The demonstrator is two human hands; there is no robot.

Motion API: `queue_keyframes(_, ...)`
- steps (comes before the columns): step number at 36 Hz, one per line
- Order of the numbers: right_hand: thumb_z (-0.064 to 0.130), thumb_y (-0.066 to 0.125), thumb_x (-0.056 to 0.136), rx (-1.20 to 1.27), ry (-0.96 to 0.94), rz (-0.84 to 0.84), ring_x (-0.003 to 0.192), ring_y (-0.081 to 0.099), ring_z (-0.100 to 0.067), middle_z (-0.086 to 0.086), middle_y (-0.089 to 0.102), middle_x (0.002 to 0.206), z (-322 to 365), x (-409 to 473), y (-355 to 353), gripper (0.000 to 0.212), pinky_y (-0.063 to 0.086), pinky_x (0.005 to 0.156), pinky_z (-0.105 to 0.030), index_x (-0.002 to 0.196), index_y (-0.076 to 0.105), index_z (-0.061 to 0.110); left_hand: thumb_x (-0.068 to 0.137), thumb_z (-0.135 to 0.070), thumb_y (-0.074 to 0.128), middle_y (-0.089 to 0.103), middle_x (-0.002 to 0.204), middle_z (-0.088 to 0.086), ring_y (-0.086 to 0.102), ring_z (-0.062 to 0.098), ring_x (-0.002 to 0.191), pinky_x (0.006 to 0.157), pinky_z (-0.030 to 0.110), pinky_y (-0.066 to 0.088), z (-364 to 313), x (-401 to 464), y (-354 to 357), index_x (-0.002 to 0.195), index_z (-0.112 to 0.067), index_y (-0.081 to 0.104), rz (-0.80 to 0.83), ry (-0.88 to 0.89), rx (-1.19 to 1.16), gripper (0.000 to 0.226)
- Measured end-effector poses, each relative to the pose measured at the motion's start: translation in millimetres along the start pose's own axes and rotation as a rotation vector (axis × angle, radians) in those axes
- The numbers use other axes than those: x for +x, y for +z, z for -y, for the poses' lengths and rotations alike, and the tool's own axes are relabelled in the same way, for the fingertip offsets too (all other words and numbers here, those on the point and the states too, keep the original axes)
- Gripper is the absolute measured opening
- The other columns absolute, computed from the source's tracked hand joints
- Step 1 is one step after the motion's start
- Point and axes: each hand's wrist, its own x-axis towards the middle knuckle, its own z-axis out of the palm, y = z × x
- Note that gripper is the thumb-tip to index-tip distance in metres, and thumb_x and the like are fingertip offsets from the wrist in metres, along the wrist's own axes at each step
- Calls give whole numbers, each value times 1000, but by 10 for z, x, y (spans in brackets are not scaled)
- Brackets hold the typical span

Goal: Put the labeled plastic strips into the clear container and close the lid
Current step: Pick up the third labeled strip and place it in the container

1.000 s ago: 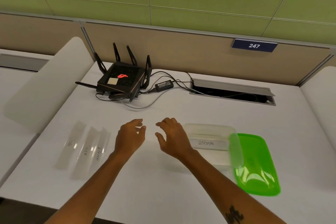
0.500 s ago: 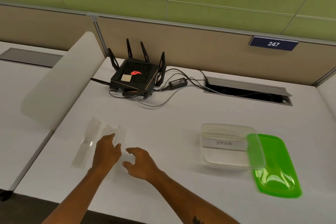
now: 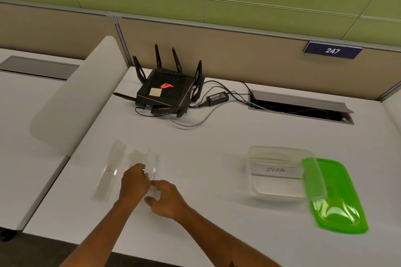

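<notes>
Three clear plastic strips lie at the table's left. The leftmost strip (image 3: pixel 109 169), marked "DOG", lies free. My left hand (image 3: pixel 134 183) has its fingers curled down on the middle strip (image 3: pixel 135 157). My right hand (image 3: pixel 168 198) sits just right of it, thumb and fingers apart around the near end of the rightmost strip (image 3: pixel 152 161). The clear container (image 3: pixel 282 188) stands open at the right, with a strip marked "ZEBRA" (image 3: pixel 275 170) inside. The green lid (image 3: pixel 340 201) lies beside it, partly under its right edge.
A black router (image 3: pixel 166 91) with antennas, a power brick (image 3: pixel 217 97) and cables sit at the back. An open cable hatch (image 3: pixel 301 108) is at the back right. A frosted divider (image 3: pixel 76 102) borders the left side. The table's near edge runs under my forearms.
Both hands have moved left from near the container to the strips. My left hand has come down onto the middle strip and the right hand has closed in beside it.
</notes>
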Motion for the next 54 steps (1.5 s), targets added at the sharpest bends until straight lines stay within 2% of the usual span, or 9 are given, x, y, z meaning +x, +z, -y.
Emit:
queue_keyframes(5,47,68,86,14,-16,-90,130,53,-17,5,52,147,-44,3,-189,66,46,109,-34,146,48,27,93,-1,65,72,117,17,69,34,107,91,39,56,-121,-12,-25,123,-1,66,1,-14,-95,31)
queue_keyframes(11,41,81,81,89,-51,-245,112,57,-8,5,55,138,-90,-19,-652,74,47,87,-17,145,47,24,92,-10,69,72,114,9,70,31,105,89,40,59,-423,-55,-16,119,-10,67,19,-34,-285,26)
queue_keyframes(18,42,86,76,147,-110,-309,112,58,-10,10,58,129,-47,-181,-1262,82,57,87,-24,145,43,29,90,-12,74,71,99,-8,72,22,96,79,32,62,-896,-177,45,106,-24,66,68,-16,-524,22)
queue_keyframes(22,49,84,76,128,-164,-329,107,59,-7,14,59,123,-34,-338,-1602,84,54,72,-11,146,42,29,89,-7,73,74,102,-2,76,19,93,75,33,66,-1163,-272,101,109,-20,68,119,5,-633,24)
queue_keyframes(25,51,83,77,108,-193,-348,105,61,-8,13,60,125,-50,-448,-1840,81,58,76,-16,145,43,30,90,-8,74,75,102,-1,76,17,90,71,30,66,-1397,-367,164,109,-21,68,148,22,-694,24)
queue_keyframes(30,50,83,78,94,-214,-399,95,59,10,40,53,107,-139,-648,-2182,72,51,67,-5,139,47,37,89,-11,75,76,102,-4,76,16,91,67,25,64,-1762,-534,301,104,-28,67,178,60,-753,24)
queue_keyframes(35,48,82,80,45,-238,-455,99,58,5,33,54,110,-249,-850,-2511,70,51,69,-4,139,49,34,90,-12,74,76,101,-5,76,18,92,70,27,65,-2064,-714,454,99,-33,67,207,113,-803,24)
queue_keyframes(46,48,85,75,-139,-189,-504,104,60,-13,6,63,129,-584,-1260,-3167,76,54,69,-11,139,50,29,92,-23,72,78,98,-7,77,12,91,75,26,64,-2439,-986,769,104,-33,71,240,200,-809,15)
queue_keyframes(54,47,82,72,-546,-115,-438,112,62,-17,10,63,132,-1022,-1497,-3430,76,52,84,-33,139,50,34,93,-19,69,77,99,-8,73,11,98,86,33,63,-2297,-1075,951,106,-32,70,246,165,-692,18)
